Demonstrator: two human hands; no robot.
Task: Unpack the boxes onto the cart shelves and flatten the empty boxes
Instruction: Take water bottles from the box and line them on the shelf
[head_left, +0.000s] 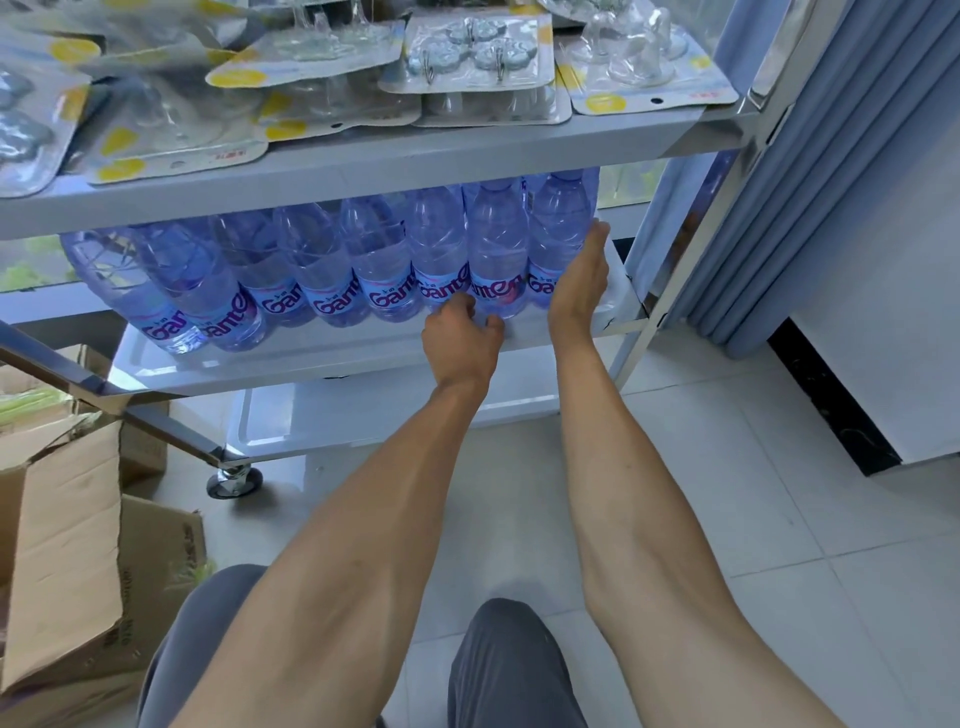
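Cart (363, 171), steel frame, three shelves in view. Top shelf is crowded with blister packs of hooks (472, 52). Middle shelf (311, 364) carries the row of water bottles (332, 280), standing shoulder to shoulder, tops tilted away under the top shelf lip. The row runs from far left to nearly the right rail. Bottom shelf (337, 415) shows bare white tray where I can see it.

Cardboard boxes (67, 545) sit on the floor at near left, flaps open, not yet flattened. Contents hidden from this angle.

My left hand (460, 338) is at the near base of the row, fingers curled against the foot of a bottle; I read it as gripping or nudging that bottle, though the fingertips are partly hidden. My right hand (579, 280) is flat and straight-fingered, palm laid against the side of the rightmost bottle (558, 234), holding nothing.

Step in hand, as I judge it: squaring the row up.

- Press low on the bottles, not at the shoulders; they look top-heavy and tippy.
- Keep the right palm as a stop so the end bottle cannot slide off toward the right rail.
- Push slowly and evenly; one toppling could take its neighbours.
- Boxes next.
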